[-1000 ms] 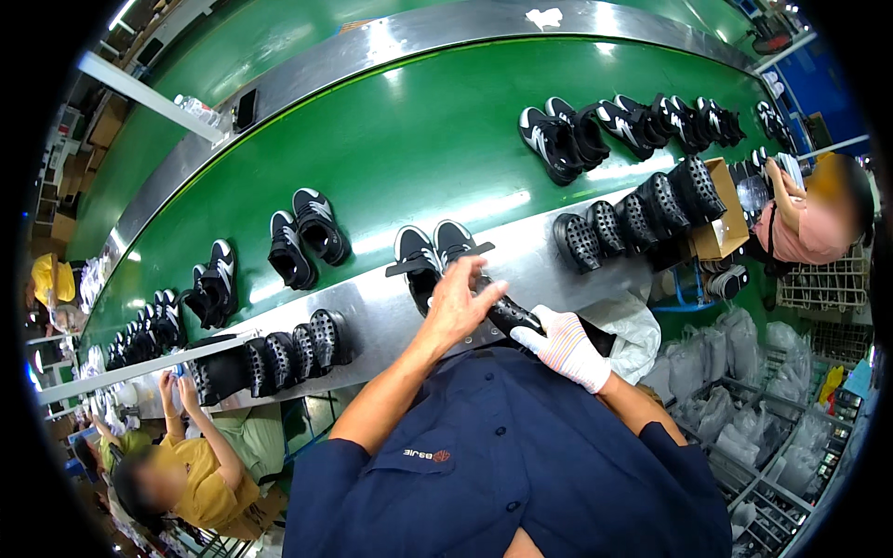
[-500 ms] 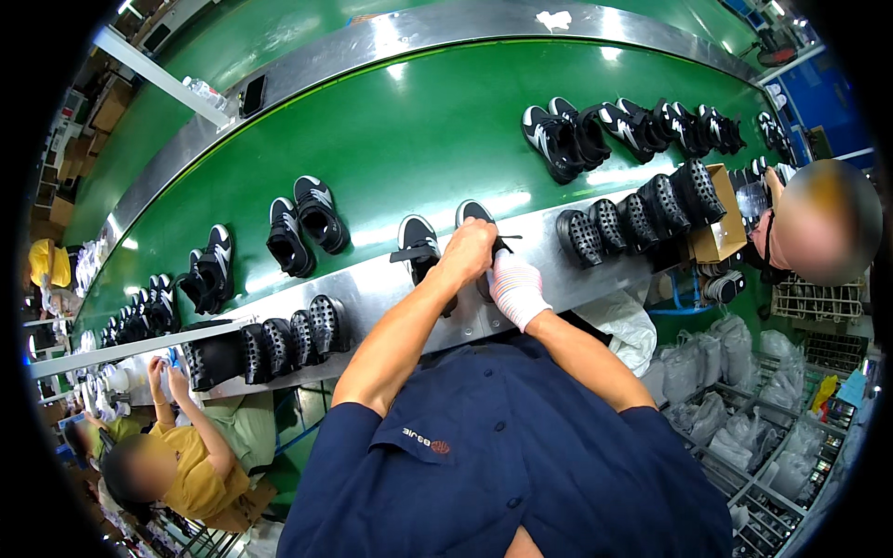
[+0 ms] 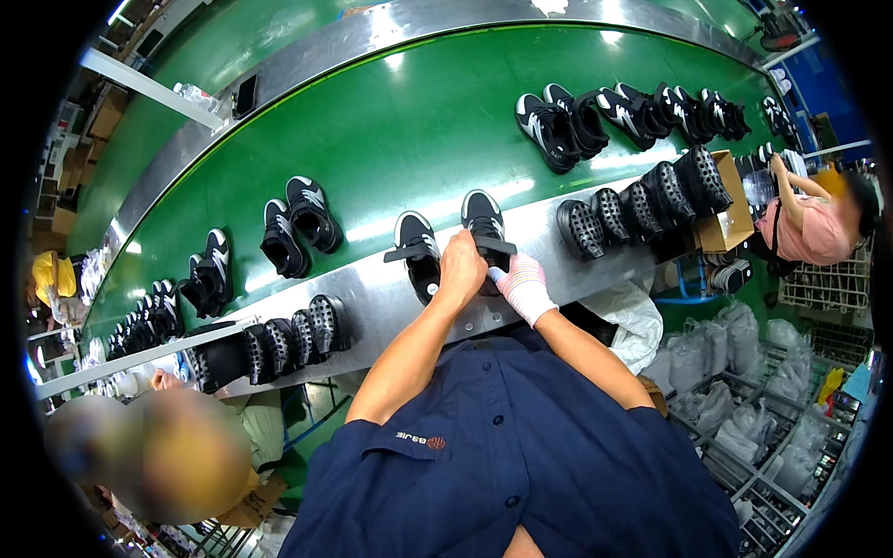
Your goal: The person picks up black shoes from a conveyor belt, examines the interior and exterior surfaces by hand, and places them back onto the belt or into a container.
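Note:
A pair of black, white and grey sneakers stands side by side in front of me, toes pointing away. My left hand (image 3: 462, 267), bare, is closed at the left side of the right sneaker (image 3: 482, 212), by its opening. A dark strap (image 3: 495, 245) lies across that sneaker and sticks out to the right. My right hand (image 3: 526, 287), in a white striped glove, grips the same sneaker's right side near the collar; its fingertips are partly hidden. Just left stands the other sneaker (image 3: 414, 232), its strap jutting out leftward, untouched.
More sneakers stand on the green belt, left (image 3: 299, 221) and right (image 3: 549, 130). Black studded shoe forms line the metal ledge, left (image 3: 326, 324) and right (image 3: 581, 230). A cardboard box (image 3: 735, 214) is at the right. Co-workers sit on both sides. Bagged items fill a rack (image 3: 744, 423).
My left hand has come down from the right sneaker's front to its left side, and the strap now shows across it. My right hand has shifted slightly right. Both nearby co-workers have moved.

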`<action>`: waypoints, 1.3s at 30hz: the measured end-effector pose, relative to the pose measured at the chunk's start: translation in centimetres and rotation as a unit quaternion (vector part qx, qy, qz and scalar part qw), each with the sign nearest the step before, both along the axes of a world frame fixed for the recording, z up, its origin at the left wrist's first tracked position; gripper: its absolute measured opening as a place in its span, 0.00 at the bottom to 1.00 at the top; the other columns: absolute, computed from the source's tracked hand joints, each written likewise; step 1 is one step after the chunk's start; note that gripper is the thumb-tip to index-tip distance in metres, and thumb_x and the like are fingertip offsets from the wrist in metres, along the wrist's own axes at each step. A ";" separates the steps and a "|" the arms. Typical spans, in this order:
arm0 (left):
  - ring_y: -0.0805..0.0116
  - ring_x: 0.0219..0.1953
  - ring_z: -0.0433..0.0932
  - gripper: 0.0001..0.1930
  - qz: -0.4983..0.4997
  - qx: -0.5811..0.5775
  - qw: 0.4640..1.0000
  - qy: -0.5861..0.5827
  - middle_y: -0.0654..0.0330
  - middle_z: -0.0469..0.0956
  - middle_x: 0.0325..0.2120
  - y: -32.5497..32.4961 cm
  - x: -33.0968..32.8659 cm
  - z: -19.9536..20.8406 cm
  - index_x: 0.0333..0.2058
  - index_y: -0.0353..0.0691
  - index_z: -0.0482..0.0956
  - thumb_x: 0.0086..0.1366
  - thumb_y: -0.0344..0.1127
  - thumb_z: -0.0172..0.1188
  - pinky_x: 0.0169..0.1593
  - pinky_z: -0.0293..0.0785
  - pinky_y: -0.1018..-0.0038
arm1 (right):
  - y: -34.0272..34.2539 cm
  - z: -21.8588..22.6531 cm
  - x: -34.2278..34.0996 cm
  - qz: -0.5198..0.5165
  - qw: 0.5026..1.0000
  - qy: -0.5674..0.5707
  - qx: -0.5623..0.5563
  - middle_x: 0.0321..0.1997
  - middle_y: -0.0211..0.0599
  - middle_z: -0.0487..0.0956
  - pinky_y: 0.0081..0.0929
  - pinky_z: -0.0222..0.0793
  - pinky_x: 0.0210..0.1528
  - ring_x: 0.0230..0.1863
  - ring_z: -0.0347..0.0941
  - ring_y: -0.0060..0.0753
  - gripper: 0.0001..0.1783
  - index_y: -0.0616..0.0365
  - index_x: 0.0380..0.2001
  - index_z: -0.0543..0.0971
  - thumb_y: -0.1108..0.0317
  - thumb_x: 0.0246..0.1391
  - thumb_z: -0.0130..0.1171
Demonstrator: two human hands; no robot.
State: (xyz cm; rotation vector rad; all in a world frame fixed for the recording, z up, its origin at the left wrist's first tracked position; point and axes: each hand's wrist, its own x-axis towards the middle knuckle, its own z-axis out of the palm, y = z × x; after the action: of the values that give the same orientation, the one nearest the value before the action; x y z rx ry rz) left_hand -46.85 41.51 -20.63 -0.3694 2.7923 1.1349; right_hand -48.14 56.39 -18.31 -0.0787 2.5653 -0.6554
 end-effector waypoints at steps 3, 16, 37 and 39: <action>0.34 0.47 0.81 0.34 -0.011 0.132 0.990 -0.051 0.29 0.80 0.43 0.4 0.4 2.9 0.62 0.25 0.66 0.54 0.26 0.60 0.53 0.78 0.54 | 1.9 -0.4 -1.3 -0.005 0.999 -0.021 -0.049 0.42 0.63 0.83 0.46 0.77 0.51 0.49 0.80 0.62 0.30 0.69 0.43 0.80 0.52 0.49 0.74; 0.33 0.35 0.83 0.18 0.103 -0.031 0.993 -0.052 0.35 0.82 0.28 2.7 1.8 -1.3 0.46 0.26 0.74 0.56 0.24 0.62 0.42 0.79 0.47 | -0.5 -2.4 -2.1 0.020 0.997 -0.012 0.076 0.40 0.57 0.85 0.50 0.78 0.50 0.44 0.82 0.60 0.16 0.60 0.37 0.85 0.61 0.49 0.62; 0.45 0.52 0.72 0.27 0.312 -0.287 0.899 0.111 0.46 0.75 0.50 -9.3 11.5 4.8 0.57 0.31 0.73 0.62 0.36 0.66 0.55 0.70 0.51 | -0.6 -2.2 -2.3 0.106 0.985 0.054 0.123 0.37 0.62 0.84 0.53 0.76 0.50 0.44 0.82 0.64 0.21 0.62 0.43 0.82 0.56 0.54 0.62; 0.48 0.49 0.75 0.35 0.330 -0.275 0.902 -0.052 0.46 0.78 0.47 -10.6 10.7 1.8 0.63 0.32 0.68 0.62 0.44 0.68 0.53 0.70 0.54 | -1.1 -2.3 -2.2 0.116 0.984 0.055 0.120 0.37 0.62 0.84 0.52 0.76 0.50 0.45 0.81 0.65 0.22 0.63 0.43 0.82 0.55 0.54 0.62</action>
State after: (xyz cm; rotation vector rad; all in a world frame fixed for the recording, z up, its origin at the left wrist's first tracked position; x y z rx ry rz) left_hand -36.15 30.94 -18.80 -1.4601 2.9029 0.3119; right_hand -50.35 55.33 -20.60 -0.3339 2.6645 -0.2586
